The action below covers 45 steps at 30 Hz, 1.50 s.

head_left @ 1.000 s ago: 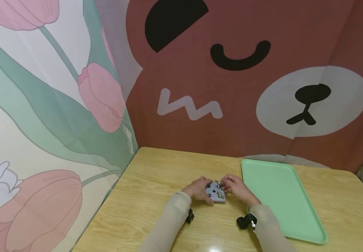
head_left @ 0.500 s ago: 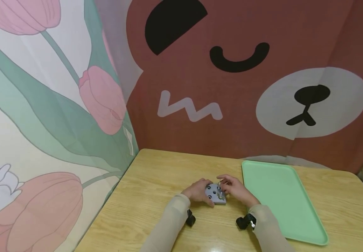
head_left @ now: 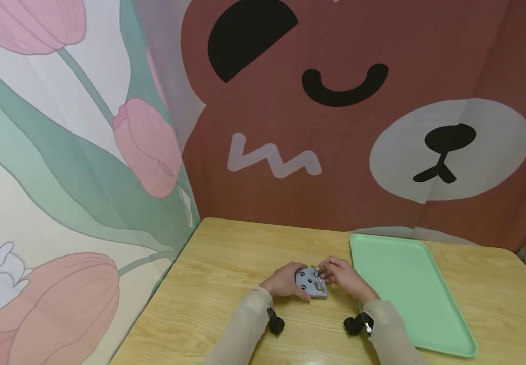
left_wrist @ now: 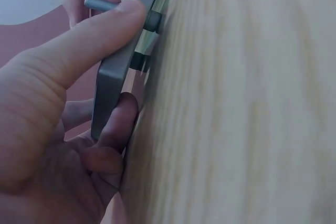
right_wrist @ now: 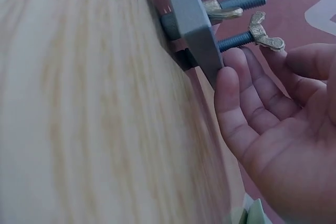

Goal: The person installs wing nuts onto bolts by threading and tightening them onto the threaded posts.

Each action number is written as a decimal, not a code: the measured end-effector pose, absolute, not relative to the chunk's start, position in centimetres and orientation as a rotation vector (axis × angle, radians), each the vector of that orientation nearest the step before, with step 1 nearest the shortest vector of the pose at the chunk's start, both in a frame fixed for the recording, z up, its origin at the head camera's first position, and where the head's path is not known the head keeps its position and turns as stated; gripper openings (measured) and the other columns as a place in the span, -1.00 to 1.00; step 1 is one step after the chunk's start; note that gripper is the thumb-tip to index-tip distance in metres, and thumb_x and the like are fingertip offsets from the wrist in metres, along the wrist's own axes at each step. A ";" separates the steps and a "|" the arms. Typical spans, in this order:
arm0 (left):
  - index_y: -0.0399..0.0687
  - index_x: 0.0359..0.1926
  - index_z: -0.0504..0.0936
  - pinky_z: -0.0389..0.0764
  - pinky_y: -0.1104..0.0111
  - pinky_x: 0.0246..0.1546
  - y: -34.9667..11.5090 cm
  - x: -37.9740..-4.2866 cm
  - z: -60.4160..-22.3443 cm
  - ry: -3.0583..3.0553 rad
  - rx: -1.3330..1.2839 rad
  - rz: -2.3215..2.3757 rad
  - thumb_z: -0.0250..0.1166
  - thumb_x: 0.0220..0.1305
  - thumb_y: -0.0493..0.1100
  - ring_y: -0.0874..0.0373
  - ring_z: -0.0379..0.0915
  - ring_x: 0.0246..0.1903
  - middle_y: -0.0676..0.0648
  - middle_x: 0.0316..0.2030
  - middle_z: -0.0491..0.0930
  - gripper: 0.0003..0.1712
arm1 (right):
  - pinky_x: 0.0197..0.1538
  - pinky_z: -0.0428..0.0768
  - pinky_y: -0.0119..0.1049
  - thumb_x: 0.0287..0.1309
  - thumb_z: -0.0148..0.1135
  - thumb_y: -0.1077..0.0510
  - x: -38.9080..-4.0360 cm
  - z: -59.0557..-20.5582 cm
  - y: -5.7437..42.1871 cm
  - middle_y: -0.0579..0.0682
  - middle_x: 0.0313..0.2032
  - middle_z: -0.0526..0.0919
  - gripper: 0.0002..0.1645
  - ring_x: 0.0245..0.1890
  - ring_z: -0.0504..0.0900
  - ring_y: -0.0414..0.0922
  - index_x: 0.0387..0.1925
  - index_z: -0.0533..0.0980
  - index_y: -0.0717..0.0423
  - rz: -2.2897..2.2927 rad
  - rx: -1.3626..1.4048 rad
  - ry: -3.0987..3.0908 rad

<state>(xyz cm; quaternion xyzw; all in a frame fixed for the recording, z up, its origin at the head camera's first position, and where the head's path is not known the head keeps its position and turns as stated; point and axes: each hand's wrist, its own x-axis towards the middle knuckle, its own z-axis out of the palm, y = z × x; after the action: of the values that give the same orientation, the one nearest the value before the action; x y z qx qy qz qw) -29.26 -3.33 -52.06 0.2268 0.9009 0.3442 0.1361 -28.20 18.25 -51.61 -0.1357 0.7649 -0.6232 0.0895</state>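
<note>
My left hand point(head_left: 284, 281) grips a grey metal plate point(head_left: 307, 290) with holes, low over the wooden table. In the left wrist view its thumb lies over the plate's face and its fingers are underneath. Two bolts stick through the plate. In the right wrist view one bolt point(right_wrist: 236, 41) has a brass wing nut point(right_wrist: 258, 31) at its end. The other bolt point(right_wrist: 249, 1) carries a second wing nut point(right_wrist: 226, 12) near the plate. My right hand point(head_left: 344, 278) pinches the end wing nut between thumb and forefinger, while another fingertip touches the plate's edge.
A green tray point(head_left: 404, 289) lies on the wooden table point(head_left: 226, 263) just right of the right hand. Each wrist wears a black camera point(head_left: 356, 324). Printed cloth point(head_left: 253, 203) hangs behind and left of the table.
Half a second ago my right fingers were spread more loosely above the bolt; now they are bent around the wing nut again. My left hand keeps its hold on the plate.
</note>
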 end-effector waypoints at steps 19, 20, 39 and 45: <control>0.01 0.27 0.40 0.36 0.34 -0.12 -3.4 -29.6 -52.6 2.591 0.678 1.045 0.61 -0.25 0.09 0.28 0.34 -0.18 0.10 0.01 0.43 0.00 | -0.29 0.56 -0.24 0.28 0.12 0.26 -28.6 -52.3 18.0 0.15 -0.22 0.59 -0.77 -0.31 0.54 -0.13 -0.10 0.49 0.36 -1.742 -0.437 2.438; 0.01 0.28 0.40 0.35 0.34 -0.11 -3.4 -29.6 -52.6 2.594 0.677 1.046 0.61 -0.25 0.09 0.28 0.34 -0.17 0.10 0.02 0.44 0.00 | -0.27 0.57 -0.23 0.29 0.10 0.28 -28.6 -52.3 18.0 0.16 -0.22 0.59 -0.78 -0.30 0.56 -0.13 -0.11 0.49 0.37 -1.763 -0.438 2.418; 0.01 0.28 0.40 0.37 0.29 -0.07 -3.6 -29.4 -52.7 2.576 0.661 1.118 0.61 -0.26 0.10 0.25 0.36 -0.11 0.05 0.09 0.43 0.01 | -0.21 0.56 -0.08 0.29 0.05 0.37 -27.7 -50.4 17.5 0.33 -0.21 0.55 -0.66 -0.24 0.57 0.06 0.06 0.37 0.48 -1.742 -0.461 2.401; 0.03 0.28 0.40 0.38 0.28 -0.09 -3.5 -29.4 -52.5 2.582 0.654 1.123 0.61 -0.27 0.10 0.25 0.36 -0.13 0.06 0.07 0.43 0.01 | -0.29 0.56 -0.25 0.26 0.16 0.28 -28.5 -51.8 17.5 0.16 -0.25 0.59 -0.64 -0.30 0.55 -0.11 0.05 0.42 0.39 -1.707 -0.467 2.502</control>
<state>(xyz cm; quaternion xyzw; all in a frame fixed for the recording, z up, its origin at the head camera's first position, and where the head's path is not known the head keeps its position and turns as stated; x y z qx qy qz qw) -29.40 -3.55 -52.54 0.2244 0.8861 0.3856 0.1253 -28.46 17.49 -51.83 -0.1523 0.8159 -0.5565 0.0386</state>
